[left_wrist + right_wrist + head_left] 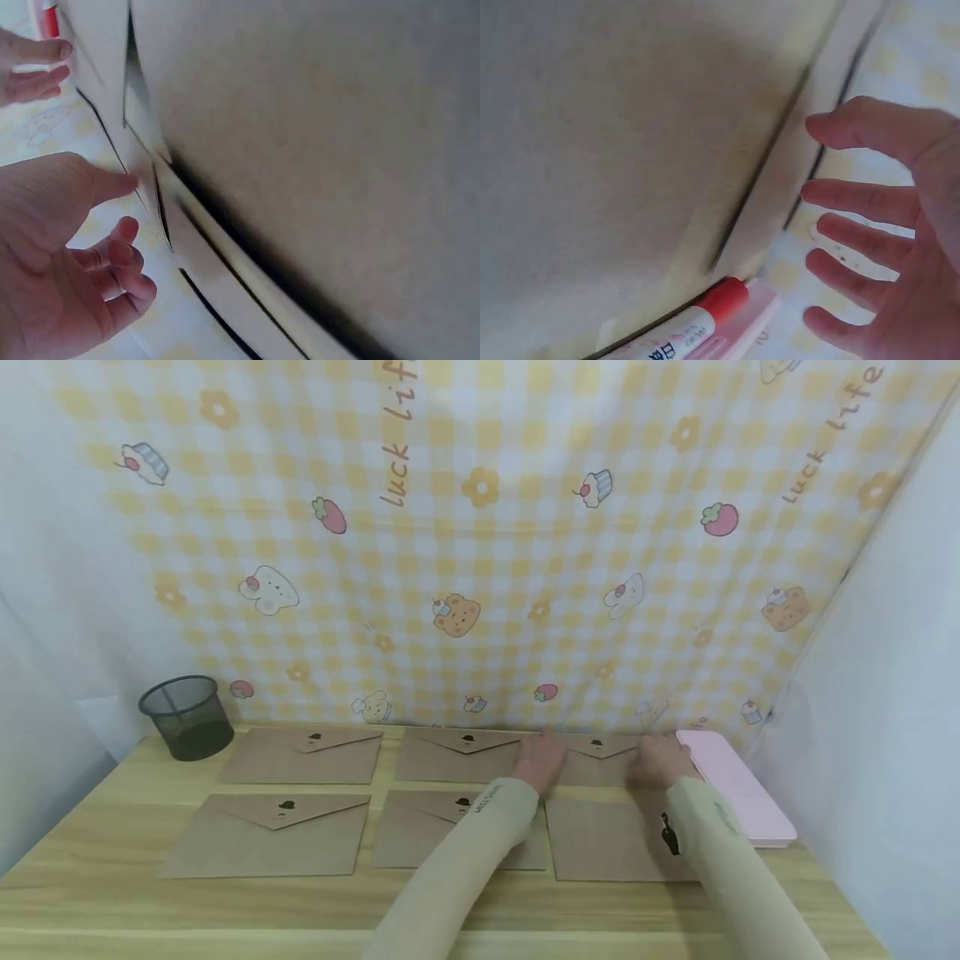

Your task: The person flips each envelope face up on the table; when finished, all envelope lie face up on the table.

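Lying flat, the brown kraft envelope [600,758], flap heart-sealed, is flanked by left hand [542,762] and right hand [660,762], fingers loosely spread, nothing held.

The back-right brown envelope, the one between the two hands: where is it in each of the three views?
Head: the back-right envelope lies at the table's far edge, between left hand and right hand.
Left wrist: its edge meets the thumb.
Right wrist: its edge runs left of the spread fingers.
Shared landmark: the yellow checked cloth.
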The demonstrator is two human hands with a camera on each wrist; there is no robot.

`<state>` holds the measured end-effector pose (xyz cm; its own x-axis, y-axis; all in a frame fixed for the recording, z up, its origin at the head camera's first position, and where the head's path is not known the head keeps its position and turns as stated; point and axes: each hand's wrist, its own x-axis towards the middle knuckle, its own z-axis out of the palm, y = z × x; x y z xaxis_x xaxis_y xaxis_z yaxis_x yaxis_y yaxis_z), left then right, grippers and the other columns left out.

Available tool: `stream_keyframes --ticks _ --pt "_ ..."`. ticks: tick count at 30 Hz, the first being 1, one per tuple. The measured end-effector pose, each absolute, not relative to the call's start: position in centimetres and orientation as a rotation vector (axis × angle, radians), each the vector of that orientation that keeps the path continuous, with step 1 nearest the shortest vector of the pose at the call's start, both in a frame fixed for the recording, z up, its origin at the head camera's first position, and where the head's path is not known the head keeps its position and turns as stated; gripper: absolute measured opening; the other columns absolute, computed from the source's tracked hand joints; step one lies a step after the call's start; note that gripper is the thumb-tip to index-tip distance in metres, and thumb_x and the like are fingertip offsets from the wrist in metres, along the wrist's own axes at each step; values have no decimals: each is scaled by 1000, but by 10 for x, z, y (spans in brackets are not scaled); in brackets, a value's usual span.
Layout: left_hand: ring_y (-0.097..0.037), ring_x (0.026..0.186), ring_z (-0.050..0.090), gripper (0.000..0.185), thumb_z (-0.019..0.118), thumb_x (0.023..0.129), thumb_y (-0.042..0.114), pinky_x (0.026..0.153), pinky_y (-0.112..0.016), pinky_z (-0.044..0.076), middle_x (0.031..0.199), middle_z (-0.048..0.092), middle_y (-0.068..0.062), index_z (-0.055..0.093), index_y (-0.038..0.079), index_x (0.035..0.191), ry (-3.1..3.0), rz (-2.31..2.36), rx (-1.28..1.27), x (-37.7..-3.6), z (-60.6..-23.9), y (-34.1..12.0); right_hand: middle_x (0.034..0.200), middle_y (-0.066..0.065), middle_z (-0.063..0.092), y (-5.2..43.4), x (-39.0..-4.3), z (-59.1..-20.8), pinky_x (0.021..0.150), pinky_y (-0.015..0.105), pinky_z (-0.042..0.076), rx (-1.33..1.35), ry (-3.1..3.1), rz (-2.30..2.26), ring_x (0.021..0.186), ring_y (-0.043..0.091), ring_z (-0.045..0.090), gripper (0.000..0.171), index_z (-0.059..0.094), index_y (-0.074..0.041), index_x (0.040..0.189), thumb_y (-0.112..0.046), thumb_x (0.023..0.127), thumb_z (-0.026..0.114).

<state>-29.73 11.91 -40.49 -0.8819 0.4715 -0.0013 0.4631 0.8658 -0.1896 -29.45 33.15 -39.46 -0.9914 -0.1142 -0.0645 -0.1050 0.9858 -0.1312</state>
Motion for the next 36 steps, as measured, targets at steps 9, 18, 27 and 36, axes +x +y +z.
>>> stream_keyframes --ticks 9,18,27,36 --pt "-21 92 51 19 47 94 8 76 -34 47 105 56 -7 66 11 90 -3077 -361 -819 -266 -355 72 105 26 61 343 -213 -350 77 53 48 -448 2922 -649 96 45 57 28 61 9 104 -12 87 57" --pt "-22 120 47 45 57 92 29 95 -39 41 129 52 -8 52 6 129 -3230 -863 -926 -206 -350 48 114 31 56 363 -161 -343 72 49 51 -712 2819 -855 99 48 54 42 51 13 120 -12 87 64" --pt "-20 139 13 81 69 82 40 108 -48 21 154 14 -7 27 14 147 -3293 -871 -1013 -200 -372 71 120 31 52 365 -168 -368 83 62 40 -738 2830 -648 108 52 46 61 52 8 121 -18 72 77" --pt "-17 140 11 91 74 74 48 111 -38 15 153 16 -4 28 17 147 -3278 -494 -1174 -195 -388 84 127 39 39 365 -168 -386 91 66 29 -609 2774 -714 114 57 36 82 43 14 126 -15 59 82"
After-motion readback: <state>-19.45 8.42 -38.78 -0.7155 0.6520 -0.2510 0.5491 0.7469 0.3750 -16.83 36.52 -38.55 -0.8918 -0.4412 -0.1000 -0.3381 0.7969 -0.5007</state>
